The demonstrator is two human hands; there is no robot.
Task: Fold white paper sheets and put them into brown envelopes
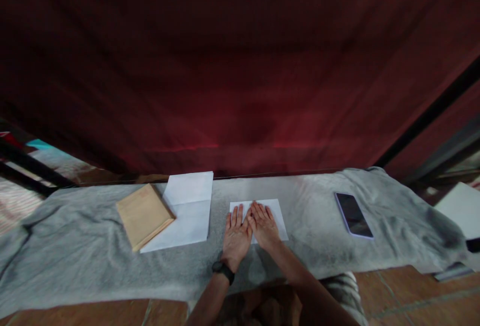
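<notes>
A small folded white paper lies on the grey cloth in front of me. My left hand rests flat on its left part, fingers stretched out; a black watch sits on that wrist. Beside it, my right hand lies flat on the paper's middle, fingers out. The two hands touch side by side. Neither hand holds anything.
To the left lie a larger white sheet with a crease and a tan envelope stack overlapping its left edge. A dark phone lies to the right. A dark red curtain hangs behind the cloth-covered surface.
</notes>
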